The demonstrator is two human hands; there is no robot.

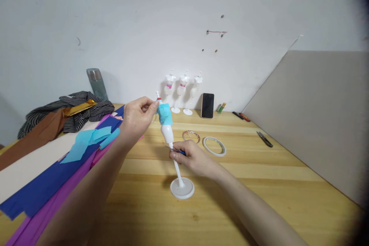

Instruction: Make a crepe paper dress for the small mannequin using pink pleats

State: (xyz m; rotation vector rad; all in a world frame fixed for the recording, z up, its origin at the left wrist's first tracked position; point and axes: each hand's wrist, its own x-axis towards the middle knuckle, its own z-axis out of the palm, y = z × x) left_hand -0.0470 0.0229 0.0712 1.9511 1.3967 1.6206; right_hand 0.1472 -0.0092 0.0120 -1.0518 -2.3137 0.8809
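A small white dress-form mannequin (167, 133) leans to the left above the table, its round base (182, 188) at the lower end. Light blue crinkled sheet, crepe paper or thin cloth (165, 114), covers its torso. My left hand (140, 113) pinches at the top left edge of this sheet, by the mannequin's shoulder. Around the stand's thin post, just below the body, my right hand (191, 157) is closed. The same hand also holds a small blue-handled tool (181, 152) with a thin metal tip pointing left; its exact kind is partly hidden by fingers.
Behind stand several more white mannequins (181, 84), a phone (207, 105) and a small green item (221, 107). Tape rolls (214, 146) lie right of centre, with a dark-handled cutter (264, 139) farther right. Coloured sheets (37, 173), striped cloth (99, 110) and a flask (97, 83) occupy the left.
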